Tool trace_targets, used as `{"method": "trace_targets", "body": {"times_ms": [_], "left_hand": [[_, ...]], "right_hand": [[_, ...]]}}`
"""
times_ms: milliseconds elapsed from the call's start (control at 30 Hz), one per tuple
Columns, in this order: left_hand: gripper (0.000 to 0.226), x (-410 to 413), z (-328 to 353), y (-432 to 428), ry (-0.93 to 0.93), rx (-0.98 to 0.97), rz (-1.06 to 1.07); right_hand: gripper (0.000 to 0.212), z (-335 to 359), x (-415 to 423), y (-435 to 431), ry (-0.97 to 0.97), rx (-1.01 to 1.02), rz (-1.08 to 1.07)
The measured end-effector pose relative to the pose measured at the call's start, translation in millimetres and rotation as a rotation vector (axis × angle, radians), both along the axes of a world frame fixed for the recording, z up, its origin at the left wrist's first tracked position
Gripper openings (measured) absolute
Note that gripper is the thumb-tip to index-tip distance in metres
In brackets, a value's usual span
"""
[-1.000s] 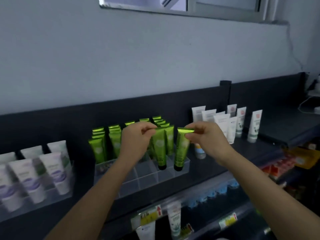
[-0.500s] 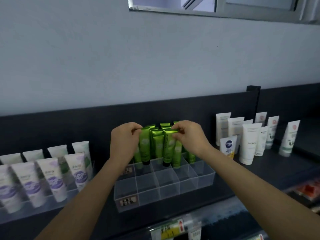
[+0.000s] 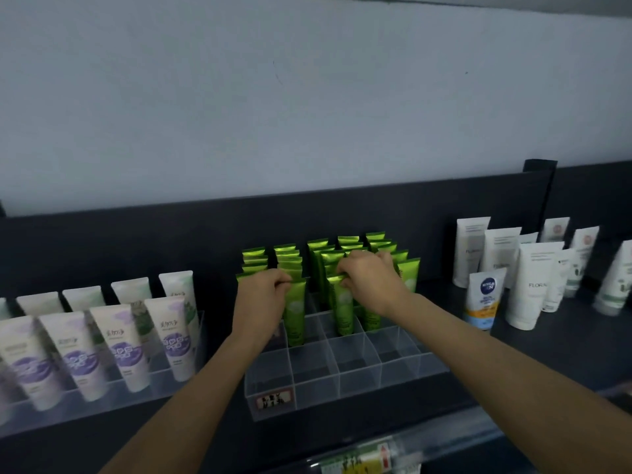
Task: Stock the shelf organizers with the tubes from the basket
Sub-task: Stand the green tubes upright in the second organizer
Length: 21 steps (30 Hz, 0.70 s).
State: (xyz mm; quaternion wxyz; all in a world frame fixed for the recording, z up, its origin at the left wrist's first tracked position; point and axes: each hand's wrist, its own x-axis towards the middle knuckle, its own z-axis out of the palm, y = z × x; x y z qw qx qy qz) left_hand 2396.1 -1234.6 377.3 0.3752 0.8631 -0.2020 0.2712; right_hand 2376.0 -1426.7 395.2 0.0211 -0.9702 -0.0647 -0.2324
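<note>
As left hand [image 3: 261, 299] pinches tube [image 3: 295, 314], right hand [image 3: 371, 283] likewise.

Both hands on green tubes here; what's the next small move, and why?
Probably release both: the left hand pinches the left green tube by its top, the right hand the right green tube, and both already stand cap-down in cells of the clear organizer.

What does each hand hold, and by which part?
Left hand pinches a green tube by its crimped top edge; right hand, a second green tube likewise.
</note>
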Motion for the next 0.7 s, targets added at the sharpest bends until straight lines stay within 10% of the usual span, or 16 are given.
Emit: {"method": "trace_targets", "body": {"times_ms": [700], "left_hand": [[0.046, -25, 0, 5, -0.113, 0.126, 0.083]], "right_hand": [[0.059, 2, -50, -12, -0.143, 0.273, -0.09]]}}
